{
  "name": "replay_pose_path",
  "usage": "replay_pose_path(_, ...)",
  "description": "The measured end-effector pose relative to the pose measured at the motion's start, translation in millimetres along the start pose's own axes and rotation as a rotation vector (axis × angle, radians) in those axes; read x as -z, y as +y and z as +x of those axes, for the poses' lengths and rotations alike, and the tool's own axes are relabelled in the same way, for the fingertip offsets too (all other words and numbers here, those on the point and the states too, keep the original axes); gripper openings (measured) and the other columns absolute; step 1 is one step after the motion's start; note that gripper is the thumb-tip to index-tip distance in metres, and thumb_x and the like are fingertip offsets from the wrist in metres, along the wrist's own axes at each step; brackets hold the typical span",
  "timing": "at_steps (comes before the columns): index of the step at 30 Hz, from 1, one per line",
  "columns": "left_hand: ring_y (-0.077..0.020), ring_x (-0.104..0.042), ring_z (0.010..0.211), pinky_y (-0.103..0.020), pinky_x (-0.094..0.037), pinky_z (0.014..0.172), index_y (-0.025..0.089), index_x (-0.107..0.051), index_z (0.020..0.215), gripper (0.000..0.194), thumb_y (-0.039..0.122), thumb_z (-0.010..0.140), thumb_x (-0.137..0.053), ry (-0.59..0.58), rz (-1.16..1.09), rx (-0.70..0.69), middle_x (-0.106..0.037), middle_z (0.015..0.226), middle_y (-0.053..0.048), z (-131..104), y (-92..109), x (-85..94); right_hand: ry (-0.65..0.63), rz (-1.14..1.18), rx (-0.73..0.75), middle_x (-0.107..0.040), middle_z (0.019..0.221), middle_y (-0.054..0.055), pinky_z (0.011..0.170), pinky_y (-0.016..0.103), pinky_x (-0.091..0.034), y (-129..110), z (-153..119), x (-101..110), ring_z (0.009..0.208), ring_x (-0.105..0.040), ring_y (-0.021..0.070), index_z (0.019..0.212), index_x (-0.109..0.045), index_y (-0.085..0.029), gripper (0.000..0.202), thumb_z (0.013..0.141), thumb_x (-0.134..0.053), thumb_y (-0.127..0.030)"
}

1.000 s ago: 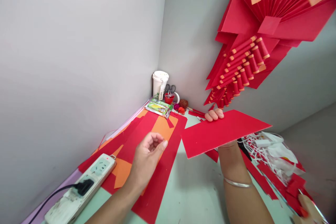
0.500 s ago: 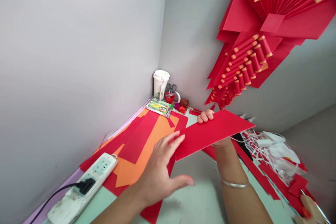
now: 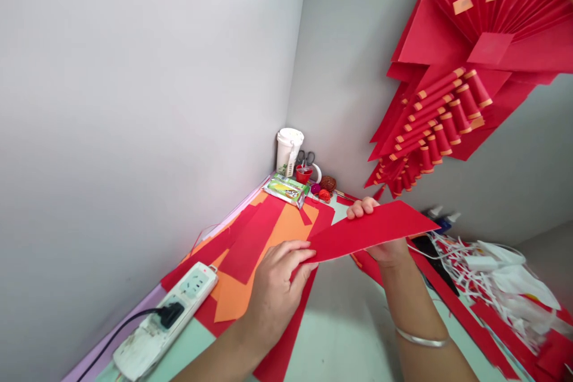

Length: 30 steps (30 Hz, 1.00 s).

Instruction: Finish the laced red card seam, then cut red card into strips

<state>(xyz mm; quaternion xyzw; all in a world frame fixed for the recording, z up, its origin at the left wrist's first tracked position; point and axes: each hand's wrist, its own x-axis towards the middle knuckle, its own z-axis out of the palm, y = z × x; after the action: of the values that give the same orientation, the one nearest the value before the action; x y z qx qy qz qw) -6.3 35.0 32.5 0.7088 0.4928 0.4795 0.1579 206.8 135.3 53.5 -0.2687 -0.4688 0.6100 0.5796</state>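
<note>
A flat red card (image 3: 376, 228) is held up over the table between both hands. My left hand (image 3: 280, 286) pinches its left end, thumb beneath and fingers on top. From below, my right hand (image 3: 387, 248) supports the card, its fingertips curling over the far edge; most of that palm is hidden behind the card. A silver bangle (image 3: 421, 339) circles the right wrist. Sheets of red paper (image 3: 255, 245) and orange paper (image 3: 284, 227) lie overlapping on the table to the left of the card.
A white power strip (image 3: 165, 322) with a black plug sits at left. In the corner are a white cup (image 3: 289, 152), a green packet (image 3: 285, 190) and scissors (image 3: 306, 159). Shredded white paper (image 3: 478, 274) piles up at right. Red paper decorations (image 3: 430, 125) hang on the wall.
My left hand has closed from spread fingers onto the card's left end. The card is tilted flatter. The view has shifted, and a blurred hand at lower right is out of sight.
</note>
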Motion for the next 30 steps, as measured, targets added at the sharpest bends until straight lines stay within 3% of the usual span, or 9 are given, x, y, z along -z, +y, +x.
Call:
replay_pose_path(7,-0.0196,-0.065,0.093,-0.033,-0.051,0.085,0.023,-0.064,0.083,0.007,0.028,0.083,-0.069,0.005,0.007,0.080,-0.068,0.093,-0.003,-0.3,2.5,-2.1,0.138,0.034,0.107,-0.048,0.067,-0.002,0.077,0.033,-0.044,-10.1,6.2,18.5,0.069,-0.050,0.0185,0.065,-0.050,-0.028,0.028,0.076,-0.066,-0.049)
replay_pose_path(12,-0.0253,-0.057,0.118,-0.041,-0.046,0.100,0.026,-0.051,0.129,0.056,0.028,0.078,-0.073,-0.007,0.043,0.084,-0.062,0.125,-0.007,-1.8,5.0,-2.2,0.141,0.046,0.065,-0.047,0.066,-0.002,0.074,0.035,-0.045,-7.4,4.9,12.5,0.068,-0.050,0.0194,0.065,-0.050,-0.028,0.028,0.074,-0.068,-0.047)
replay_pose_path(14,-0.0250,-0.053,0.124,-0.041,-0.045,0.103,0.029,-0.046,0.138,0.060,0.027,0.082,-0.068,-0.051,0.057,0.028,-0.058,0.133,-0.007,-1.9,5.3,-1.9,0.120,0.052,0.028,-0.048,0.066,-0.002,0.074,0.036,-0.046,-2.5,3.6,4.8,0.067,-0.051,0.0193,0.064,-0.051,-0.028,0.027,0.074,-0.069,-0.046)
replay_pose_path(17,-0.0225,-0.057,0.118,-0.038,-0.047,0.099,0.029,-0.061,0.126,0.035,0.024,0.092,-0.055,-0.099,0.026,-0.020,-0.062,0.130,-0.006,-1.6,5.1,-1.4,0.105,0.067,-0.009,-0.051,0.067,-0.001,0.075,0.036,-0.047,2.2,2.2,-2.0,0.068,-0.052,0.0187,0.065,-0.055,-0.027,0.024,0.074,-0.070,-0.044)
replay_pose_path(22,-0.0191,-0.064,0.097,-0.033,-0.048,0.089,0.024,-0.073,0.097,0.018,0.028,0.092,-0.056,-0.029,-0.050,0.113,-0.071,0.102,-0.005,-0.5,6.4,-0.2,0.183,0.131,0.035,-0.056,0.072,-0.002,0.076,0.031,-0.050,-5.1,3.4,12.2,0.075,-0.057,0.0164,0.068,-0.062,-0.027,0.013,0.067,-0.074,-0.032)
replay_pose_path(26,-0.0181,-0.064,0.087,-0.032,-0.046,0.084,0.022,-0.070,0.083,0.015,0.026,0.090,-0.058,-0.070,-0.094,0.198,-0.071,0.089,-0.003,-0.3,10.6,1.0,0.279,0.195,0.075,-0.061,0.072,-0.005,0.065,0.023,-0.051,-10.4,6.1,28.4,0.073,-0.059,0.0114,0.066,-0.061,-0.025,0.017,0.057,-0.069,-0.013)
replay_pose_path(30,-0.0177,-0.061,0.078,-0.030,-0.045,0.075,0.021,-0.063,0.069,0.027,0.040,0.087,-0.062,-0.159,-0.140,0.320,-0.067,0.079,-0.002,0.1,14.7,2.3,0.339,0.222,0.054,-0.061,0.064,-0.008,0.054,0.021,-0.048,-5.9,9.0,32.0,0.059,-0.055,0.0078,0.064,-0.059,-0.024,0.017,0.057,-0.065,-0.009)
